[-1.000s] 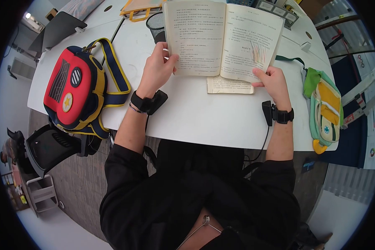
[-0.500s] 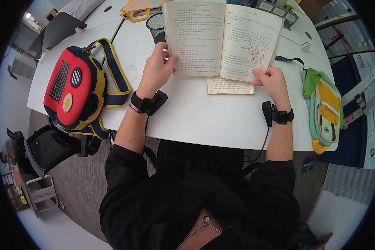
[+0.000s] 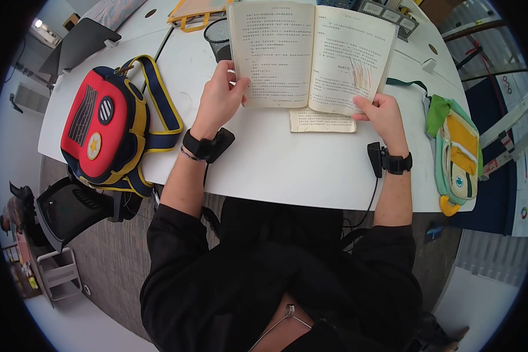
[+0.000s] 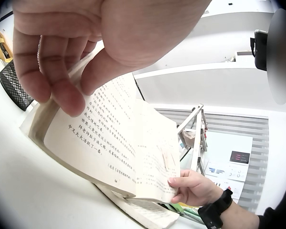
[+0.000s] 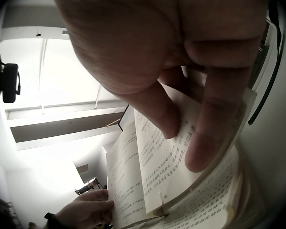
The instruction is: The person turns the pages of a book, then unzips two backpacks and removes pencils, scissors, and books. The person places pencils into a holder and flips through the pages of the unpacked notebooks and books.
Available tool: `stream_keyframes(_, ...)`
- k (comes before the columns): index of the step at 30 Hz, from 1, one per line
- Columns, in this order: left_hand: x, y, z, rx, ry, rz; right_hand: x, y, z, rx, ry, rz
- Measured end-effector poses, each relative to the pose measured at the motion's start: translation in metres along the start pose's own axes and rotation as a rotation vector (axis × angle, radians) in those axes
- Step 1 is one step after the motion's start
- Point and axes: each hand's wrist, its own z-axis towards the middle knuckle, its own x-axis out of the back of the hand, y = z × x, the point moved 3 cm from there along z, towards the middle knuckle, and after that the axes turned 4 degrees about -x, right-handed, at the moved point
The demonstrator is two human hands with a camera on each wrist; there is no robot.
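An open book [image 3: 276, 58] with printed pages is held up above the white table, colored pencil-like strokes on its right page. The left hand [image 3: 220, 100] grips its left edge, thumb on the page and fingers behind; the left wrist view shows this hand [image 4: 86, 47] close up at the page edge. At the lower right corner, the right hand [image 3: 384, 117] pinches the book, thumb in front. In the right wrist view its thumb and a finger lie at the page [image 5: 157, 157]. Beneath the open book, a second book [image 3: 322, 121] shows its lower part on the table.
A red and navy backpack [image 3: 102, 126] lies on the left of the white table [image 3: 276, 170]; a green and yellow bag [image 3: 460, 155] lies at the right edge. Behind the book are a black mesh holder [image 3: 218, 32], a yellow-edged folder [image 3: 196, 9] and a grey rack [image 3: 387, 17].
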Motion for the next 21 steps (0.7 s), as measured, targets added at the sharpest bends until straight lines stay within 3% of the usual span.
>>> stream_keyframes(21, -0.0002, 0.0004, 0.0000, -0.007, 0.002, 0.002, 0.0003, 0.0013, 0.0000, 0.009, -0.007, -0.002)
